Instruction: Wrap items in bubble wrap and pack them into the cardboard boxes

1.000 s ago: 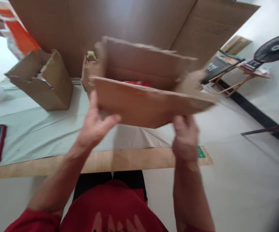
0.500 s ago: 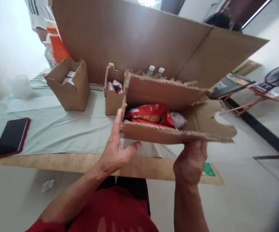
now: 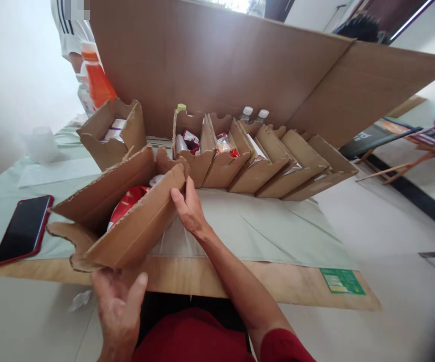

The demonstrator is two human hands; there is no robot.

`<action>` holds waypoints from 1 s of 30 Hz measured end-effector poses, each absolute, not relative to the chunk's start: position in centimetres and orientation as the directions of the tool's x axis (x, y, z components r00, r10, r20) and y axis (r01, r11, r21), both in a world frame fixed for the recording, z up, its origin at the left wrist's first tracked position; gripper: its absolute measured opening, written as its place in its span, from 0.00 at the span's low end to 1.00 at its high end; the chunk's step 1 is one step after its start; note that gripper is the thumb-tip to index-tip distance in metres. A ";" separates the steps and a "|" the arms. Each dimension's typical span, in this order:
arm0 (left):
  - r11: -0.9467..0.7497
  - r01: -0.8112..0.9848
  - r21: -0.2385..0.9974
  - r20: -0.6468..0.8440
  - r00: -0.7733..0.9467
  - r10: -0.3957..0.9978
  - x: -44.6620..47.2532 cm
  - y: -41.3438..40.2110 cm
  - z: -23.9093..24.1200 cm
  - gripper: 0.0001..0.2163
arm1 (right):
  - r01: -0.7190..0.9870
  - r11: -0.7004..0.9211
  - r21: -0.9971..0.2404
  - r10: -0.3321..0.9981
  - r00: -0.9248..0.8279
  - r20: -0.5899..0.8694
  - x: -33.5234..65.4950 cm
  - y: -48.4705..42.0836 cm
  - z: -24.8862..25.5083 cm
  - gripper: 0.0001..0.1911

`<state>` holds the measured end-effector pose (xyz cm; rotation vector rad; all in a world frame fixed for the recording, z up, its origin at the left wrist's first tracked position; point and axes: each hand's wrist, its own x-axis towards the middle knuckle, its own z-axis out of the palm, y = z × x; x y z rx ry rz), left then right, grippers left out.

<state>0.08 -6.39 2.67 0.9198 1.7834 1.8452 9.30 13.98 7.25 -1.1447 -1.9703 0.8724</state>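
A panel (image 3: pixel 221 65) stands behind the table (image 3: pixel 180 274), perhaps as a screen. The boxes (image 3: pixel 225 172) stand in a row before it, likely propping each other. The held box (image 3: pixel 142 226) tilts over the table's left front, opening upward, presumably so nothing spills. The right hand (image 3: pixel 191 208) grips its far end, thumb on the side; the left hand (image 3: pixel 117 311) sits under the near end, perhaps for support, but whether it grasps I cannot tell. A red packet (image 3: pixel 129 202) lies inside.
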 end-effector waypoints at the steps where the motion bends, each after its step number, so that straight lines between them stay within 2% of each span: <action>1: -0.090 0.164 0.982 0.178 -0.672 0.719 0.3 -6.7 2.1 0.40 | 0.457 0.389 -0.800 0.902 -0.367 0.229 8.4 14.3 7.2 0.36; 4: -0.081 0.185 0.979 0.178 -0.602 0.778 0.9 -7.3 0.6 0.45 | 0.459 0.423 -0.781 0.887 -0.384 0.255 6.6 14.0 6.8 0.34; 10: -0.040 0.141 0.989 0.115 -0.579 0.807 1.4 -7.2 0.4 0.43 | 0.390 0.477 -0.787 0.855 -0.414 0.313 6.7 12.8 4.1 0.31; 13: 0.019 0.108 0.994 0.043 -0.541 0.840 1.8 -6.3 0.7 0.43 | 0.336 0.435 -0.836 0.881 -0.352 0.317 7.5 13.7 1.5 0.30; 15: -0.035 0.132 0.991 0.098 -0.504 0.858 2.0 -5.1 0.5 0.43 | 0.280 0.366 -0.887 0.919 -0.258 0.298 7.8 14.6 -0.3 0.28; 18: -0.139 0.186 0.973 0.213 -0.474 0.854 2.0 -2.3 0.0 0.42 | 0.193 0.305 -0.933 0.949 -0.142 0.281 7.9 16.0 -2.2 0.25; 23: -0.123 0.246 0.961 0.224 -0.439 0.870 0.7 4.4 -0.2 0.43 | 0.128 0.289 -0.949 0.956 -0.081 0.280 7.9 16.7 -3.2 0.26; 30: -0.073 0.336 0.939 0.238 -0.480 0.844 -2.7 15.2 1.0 0.45 | 0.069 0.270 -0.960 0.962 -0.048 0.267 7.9 16.7 -3.2 0.23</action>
